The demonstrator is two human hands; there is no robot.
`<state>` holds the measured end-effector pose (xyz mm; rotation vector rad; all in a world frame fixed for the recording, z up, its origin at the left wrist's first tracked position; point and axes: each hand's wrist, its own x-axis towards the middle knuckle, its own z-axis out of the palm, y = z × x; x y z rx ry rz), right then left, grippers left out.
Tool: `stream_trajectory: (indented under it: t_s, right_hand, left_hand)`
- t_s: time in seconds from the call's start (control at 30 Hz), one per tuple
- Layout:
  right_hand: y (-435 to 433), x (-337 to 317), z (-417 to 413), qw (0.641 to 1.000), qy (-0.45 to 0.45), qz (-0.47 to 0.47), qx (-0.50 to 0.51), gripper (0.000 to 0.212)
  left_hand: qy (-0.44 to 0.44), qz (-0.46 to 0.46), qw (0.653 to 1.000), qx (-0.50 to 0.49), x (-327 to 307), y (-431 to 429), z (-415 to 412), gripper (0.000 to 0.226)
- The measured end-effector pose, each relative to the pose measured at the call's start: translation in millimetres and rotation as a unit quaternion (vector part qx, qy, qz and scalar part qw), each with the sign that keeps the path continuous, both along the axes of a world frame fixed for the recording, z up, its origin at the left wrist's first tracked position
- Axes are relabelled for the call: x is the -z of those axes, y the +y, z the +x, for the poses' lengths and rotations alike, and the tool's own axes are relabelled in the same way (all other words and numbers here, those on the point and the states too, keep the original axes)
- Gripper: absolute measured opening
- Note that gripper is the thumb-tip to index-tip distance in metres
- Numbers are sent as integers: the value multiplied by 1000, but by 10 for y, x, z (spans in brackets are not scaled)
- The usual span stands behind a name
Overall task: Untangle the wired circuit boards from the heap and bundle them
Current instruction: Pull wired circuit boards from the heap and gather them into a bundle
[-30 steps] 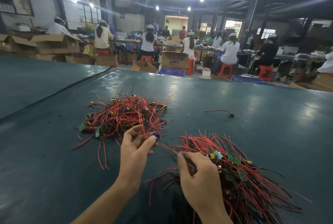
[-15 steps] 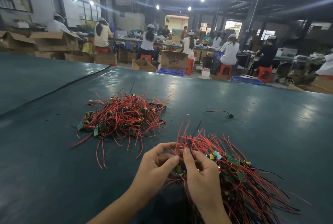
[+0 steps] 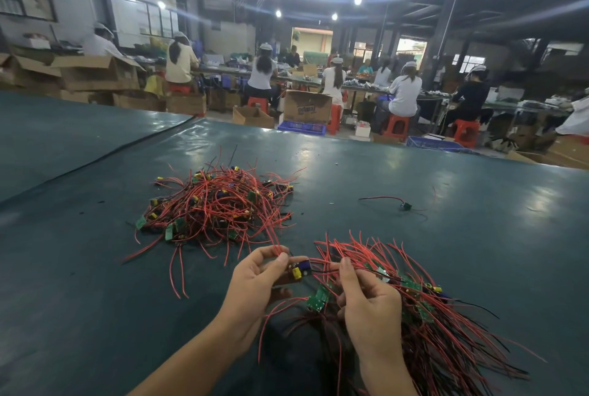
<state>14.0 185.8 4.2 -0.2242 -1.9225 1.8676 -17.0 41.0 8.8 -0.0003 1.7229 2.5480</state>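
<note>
**Wired circuit board (image 3: 299, 270) in hand: light, springy, quick to snag**

The left hand (image 3: 255, 284) pinched the board by its edge, with a red lead caught at the fingertips (image 3: 280, 260). That lead ran back up into the heap (image 3: 220, 207). The right hand (image 3: 369, 309), just beside the left, was curled round leads of the bundle (image 3: 446, 332), which lay fanned toward the near right corner of the bench (image 3: 414, 166). The heap sat left of the bench's middle, and a stray lead (image 3: 395, 199) lay well apart on the right.

The boards looked light and rigid, with capacitors that might snap off. The thin leads looked soft, springy and prone to hooking on one another. Holding a board by its edges and drawing it out slowly, rather than yanking the wire, seemed safest for the solder joints.
</note>
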Motion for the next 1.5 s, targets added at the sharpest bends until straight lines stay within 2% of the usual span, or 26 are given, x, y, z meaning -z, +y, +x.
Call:
stream_trajectory:
  t_s: [0.27, 0.37, 0.5, 0.63, 0.73, 0.83, 0.9, 1.07, 1.17, 1.3, 1.4, 1.5]
  right_hand:
    - [70, -38, -28, 988, -11, -135, 73, 25]
    - [104, -53, -30, 984, 14, -151, 90, 29]
    - [110, -87, -17, 983, 54, -149, 97, 23]
    - [130, -115, -4, 975, 72, -176, 111, 21]
    - [138, -102, -6, 969, 76, -197, 128, 12]
    - [108, -87, -7, 968, 82, -200, 130, 13]
    - [101, -97, -3, 969, 87, -198, 123, 16]
    - [51, -74, -7, 987, 48, -142, 59, 15]
    - [-104, -5, -2, 996, 22, -81, -21, 23]
    - [-179, 34, 12, 997, 17, -47, -61, 25]
    - [-118, 20, 10, 999, 9, -13, -48, 34]
    - [3, -16, -8, 1000, 8, -16, 20, 40]
  left_hand:
    - [36, 3, 999, 0, -37, 36, 56, 5]
    - [42, 1, 999, -8, -70, 12, 54, 4]
    - [42, 3, 999, -12, -105, 1, 57, 4]
    - [14, 43, 998, 42, -89, 41, 99, 5]
    - [-13, 65, 994, 87, -89, 47, 103, 13]
    - [-24, 42, 991, 126, -66, 61, 119, 34]
    - [-27, 4, 991, 129, -28, 78, 138, 37]
    - [8, -37, 994, 105, -4, 90, 153, 25]
    - [26, -22, 993, 111, -15, 88, 163, 29]
    - [40, -12, 992, 122, -16, 74, 163, 33]
    - [51, -31, 993, 107, -18, 77, 148, 41]
    - [73, -50, 992, 94, -42, 55, 131, 44]
